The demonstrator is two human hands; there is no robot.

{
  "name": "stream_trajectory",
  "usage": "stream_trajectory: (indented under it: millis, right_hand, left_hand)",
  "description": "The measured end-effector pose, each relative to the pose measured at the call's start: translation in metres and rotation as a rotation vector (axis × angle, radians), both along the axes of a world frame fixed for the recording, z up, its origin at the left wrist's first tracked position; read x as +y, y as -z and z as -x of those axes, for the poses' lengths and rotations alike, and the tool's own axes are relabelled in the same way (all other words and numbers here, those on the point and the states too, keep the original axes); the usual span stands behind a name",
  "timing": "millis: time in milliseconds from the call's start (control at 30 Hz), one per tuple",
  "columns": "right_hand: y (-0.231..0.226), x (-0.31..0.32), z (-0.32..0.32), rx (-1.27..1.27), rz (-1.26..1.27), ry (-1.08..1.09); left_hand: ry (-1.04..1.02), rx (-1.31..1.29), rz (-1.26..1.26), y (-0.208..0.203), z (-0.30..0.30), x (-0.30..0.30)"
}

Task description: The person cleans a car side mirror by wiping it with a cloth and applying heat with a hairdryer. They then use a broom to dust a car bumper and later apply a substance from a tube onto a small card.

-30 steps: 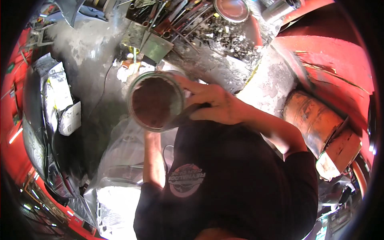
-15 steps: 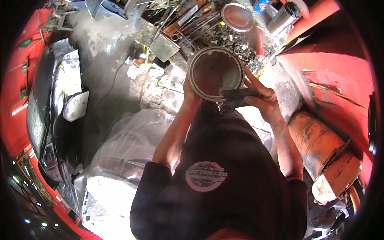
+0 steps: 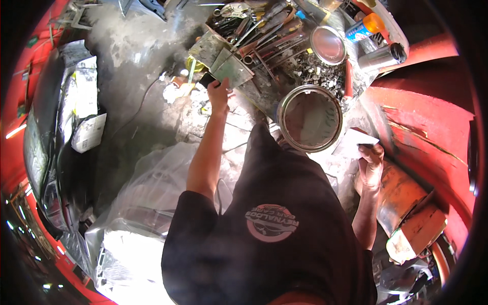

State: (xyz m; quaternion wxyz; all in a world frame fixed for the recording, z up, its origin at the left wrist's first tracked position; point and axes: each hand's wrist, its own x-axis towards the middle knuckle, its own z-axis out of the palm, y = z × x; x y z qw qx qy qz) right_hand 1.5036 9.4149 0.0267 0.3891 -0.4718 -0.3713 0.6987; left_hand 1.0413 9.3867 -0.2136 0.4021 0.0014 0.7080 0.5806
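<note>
A round can (image 3: 310, 119) stands in front of my knees with its top facing up; dull reddish-grey material shows inside its metal rim. Neither hand touches it, and its support is hidden. To its right, my right hand (image 3: 372, 158) grips a flat spreader (image 3: 360, 138), whose face catches the light and looks white. My left hand (image 3: 218, 95) reaches forward, fingers apart, beside a greenish flat plate (image 3: 233, 68). A small black piece (image 3: 206, 80) lies right at its fingertips; whether they touch it I cannot tell.
Hand tools (image 3: 259, 30) crowd the ground ahead. Beyond the can are a round metal lid (image 3: 328, 46), an orange-capped blue spray can (image 3: 363, 28) and a metal tumbler (image 3: 381, 57). A rusty orange drum (image 3: 401, 188) stands right; plastic sheeting (image 3: 147, 178) covers something left.
My left hand has let go of the can and moved forward-left to the plate. The can sits lower and further right. My right hand has drawn the spreader away, rightward.
</note>
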Motion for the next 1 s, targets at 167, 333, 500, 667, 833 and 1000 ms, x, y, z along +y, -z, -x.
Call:
stream_trajectory:
  millis: [167,333,500,667,833,1000]
  right_hand:
    - [0.025,-0.013,-0.027,0.018,-0.017,0.103]
    - [0.042,-0.028,-0.045,-0.292,-0.345,0.056]
    - [0.047,-0.006,-0.035,-0.393,-0.303,0.133]
    - [0.088,0.018,-0.082,-0.464,-0.284,0.128]
    - [0.096,0.048,-0.078,-0.587,-0.141,0.133]
    - [0.1,0.079,-0.084,-0.401,-0.084,0.125]
  left_hand:
    - [0.006,0.007,-0.067,0.047,0.043,0.015]
    - [0.145,0.263,-0.298,0.101,0.098,0.011]
    - [0.186,0.175,-0.101,0.032,0.062,0.027]
    - [-0.013,0.052,-0.181,0.036,0.045,-0.022]
    - [-0.02,0.092,-0.106,0.002,-0.025,-0.085]
    - [0.576,0.018,0.207,0.009,-0.132,-0.194]
